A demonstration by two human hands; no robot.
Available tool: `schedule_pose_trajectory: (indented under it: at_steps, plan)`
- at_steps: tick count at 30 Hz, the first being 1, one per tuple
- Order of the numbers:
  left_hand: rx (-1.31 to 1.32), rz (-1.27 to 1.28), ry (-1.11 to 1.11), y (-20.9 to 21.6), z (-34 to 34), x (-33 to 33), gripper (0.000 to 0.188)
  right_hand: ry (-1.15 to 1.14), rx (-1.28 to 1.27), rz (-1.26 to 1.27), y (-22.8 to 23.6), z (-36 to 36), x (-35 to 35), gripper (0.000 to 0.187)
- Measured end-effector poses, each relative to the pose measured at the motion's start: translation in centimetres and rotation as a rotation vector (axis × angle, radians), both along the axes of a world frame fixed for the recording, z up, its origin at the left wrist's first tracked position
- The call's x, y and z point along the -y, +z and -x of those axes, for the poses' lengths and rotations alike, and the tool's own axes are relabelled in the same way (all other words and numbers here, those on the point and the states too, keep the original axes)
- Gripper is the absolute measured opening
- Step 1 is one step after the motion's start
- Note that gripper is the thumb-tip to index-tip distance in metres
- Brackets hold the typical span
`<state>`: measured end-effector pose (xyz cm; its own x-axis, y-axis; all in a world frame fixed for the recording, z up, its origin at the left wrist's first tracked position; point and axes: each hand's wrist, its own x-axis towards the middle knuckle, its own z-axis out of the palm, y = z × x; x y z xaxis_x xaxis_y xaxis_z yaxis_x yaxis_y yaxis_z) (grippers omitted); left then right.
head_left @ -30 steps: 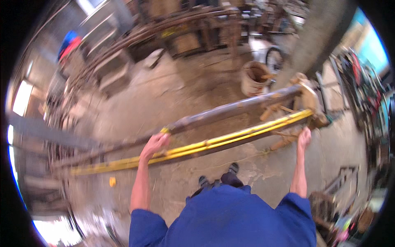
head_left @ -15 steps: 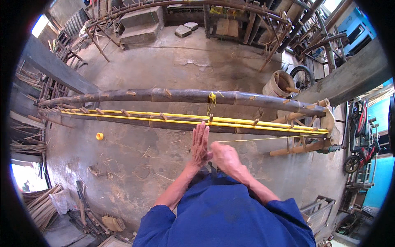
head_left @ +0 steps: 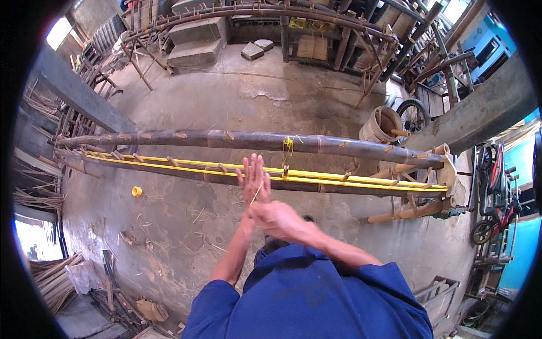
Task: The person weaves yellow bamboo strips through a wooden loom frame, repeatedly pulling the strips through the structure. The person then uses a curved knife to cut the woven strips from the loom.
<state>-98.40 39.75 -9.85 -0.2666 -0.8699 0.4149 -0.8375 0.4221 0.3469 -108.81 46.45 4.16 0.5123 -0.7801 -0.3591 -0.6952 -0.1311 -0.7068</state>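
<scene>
My left hand [head_left: 253, 183] is held up in front of the bamboo frame, its fingers stretched and its palm open. A short stretch of yellow thread [head_left: 257, 193] slants across that palm. My right hand [head_left: 275, 217], slightly blurred, is closed at the base of the left palm, where the thread runs into its fingers. Just beyond my hands, bands of yellow thread [head_left: 322, 174] are stretched lengthwise around wooden pegs on the lower bamboo pole [head_left: 226, 177]. The upper bamboo pole [head_left: 259, 139] carries a small knotted yellow bunch [head_left: 288, 142].
A yellow ring-shaped roll [head_left: 136, 191] lies on the concrete floor at the left. A round bin [head_left: 381, 124] and a bicycle wheel [head_left: 414, 116] are at the far right, near a slanting concrete pillar [head_left: 474, 99]. Split sticks [head_left: 62, 279] are piled at lower left.
Both hands have moved left, and the right has come across onto the left palm. The single thread that ran from the right hand to the frame's right end no longer shows there.
</scene>
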Motion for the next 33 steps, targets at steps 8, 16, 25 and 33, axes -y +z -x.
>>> schedule_pose_trajectory:
  at_steps: [8,16,25,33]
  plan:
    - [0.037,-0.42,-0.2,2.5,1.3,8.3,0.031,-0.85,0.197,0.251,7.4,31.7,-6.9,0.018]
    - [-0.209,-0.973,-0.585,3.9,7.2,10.0,0.031,-1.25,-0.451,0.566,2.5,61.1,-18.1,0.029]
    - [-0.077,-1.246,-0.441,3.1,8.7,10.2,0.03,-1.661,-0.653,0.566,-9.0,65.3,-22.1,0.025]
    - [-0.17,-0.82,-0.373,3.6,5.8,8.5,0.037,-1.888,-0.28,0.824,-21.7,55.2,-22.0,0.018]
